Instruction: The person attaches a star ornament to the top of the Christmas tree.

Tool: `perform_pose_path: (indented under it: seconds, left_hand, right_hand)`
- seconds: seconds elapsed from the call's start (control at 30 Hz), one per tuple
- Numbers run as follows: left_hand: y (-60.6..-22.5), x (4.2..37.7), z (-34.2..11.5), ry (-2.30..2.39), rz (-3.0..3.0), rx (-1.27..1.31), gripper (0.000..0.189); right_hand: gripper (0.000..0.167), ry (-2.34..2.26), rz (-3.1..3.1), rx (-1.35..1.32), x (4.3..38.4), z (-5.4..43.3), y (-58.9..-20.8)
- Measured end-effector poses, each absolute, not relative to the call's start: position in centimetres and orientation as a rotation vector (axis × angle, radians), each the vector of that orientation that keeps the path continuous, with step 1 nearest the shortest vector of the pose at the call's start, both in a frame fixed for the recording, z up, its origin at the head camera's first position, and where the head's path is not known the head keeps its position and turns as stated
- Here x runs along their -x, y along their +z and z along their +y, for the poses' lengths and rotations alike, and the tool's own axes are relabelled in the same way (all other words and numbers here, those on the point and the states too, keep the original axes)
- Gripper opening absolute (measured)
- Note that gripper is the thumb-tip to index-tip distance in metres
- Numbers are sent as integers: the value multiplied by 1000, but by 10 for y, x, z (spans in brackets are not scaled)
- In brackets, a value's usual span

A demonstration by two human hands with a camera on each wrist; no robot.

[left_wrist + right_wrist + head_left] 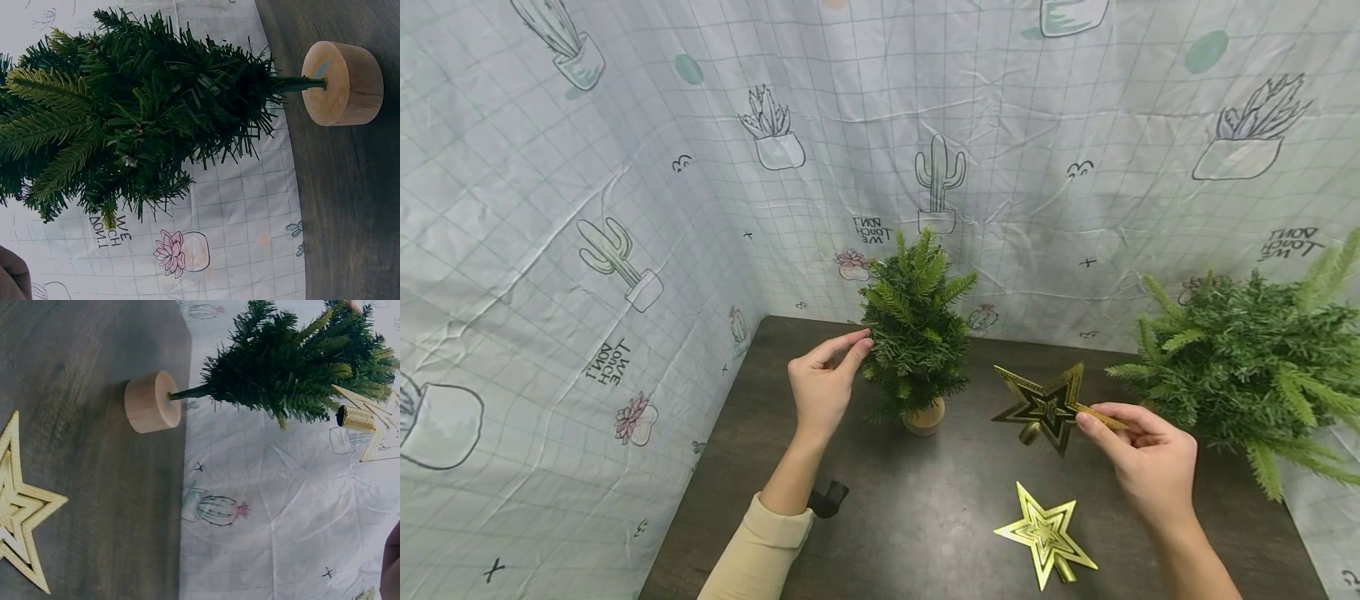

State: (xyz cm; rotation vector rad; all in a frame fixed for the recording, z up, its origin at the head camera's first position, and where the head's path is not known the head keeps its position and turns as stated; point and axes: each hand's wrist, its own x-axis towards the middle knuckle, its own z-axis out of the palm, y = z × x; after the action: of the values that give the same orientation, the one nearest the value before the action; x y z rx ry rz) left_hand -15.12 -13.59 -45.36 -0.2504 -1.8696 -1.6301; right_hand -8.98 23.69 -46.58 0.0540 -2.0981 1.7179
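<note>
A small artificial Christmas tree (917, 325) stands upright on a round wooden base (347, 84). At its left side, my left hand (822, 392) brings thumb and forefinger together on the outer needles and seems to pinch a branch. My right hand (1153, 458) pinches one point of a gold star tree topper (1048, 404), held up to the right of the tree. The topper's short tube (359, 417) shows in the right wrist view. A second gold star topper (1045, 533) lies flat on the table, nearer to me.
A larger artificial tree (1247, 358) fills the table's right side, close to my right hand. The dark table (925, 517) meets a cactus-print curtain (850, 125) at the back and left. A black object (829, 498) shows beside my left wrist.
</note>
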Motion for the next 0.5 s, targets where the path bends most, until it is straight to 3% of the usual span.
perform_pose_path:
  seconds: [0.5]
  left_hand:
    - [-454, 151, -135, -1630, -1869, 234, 14]
  right_hand:
    - [21, 1802, -2043, -131, 97, 233, -448]
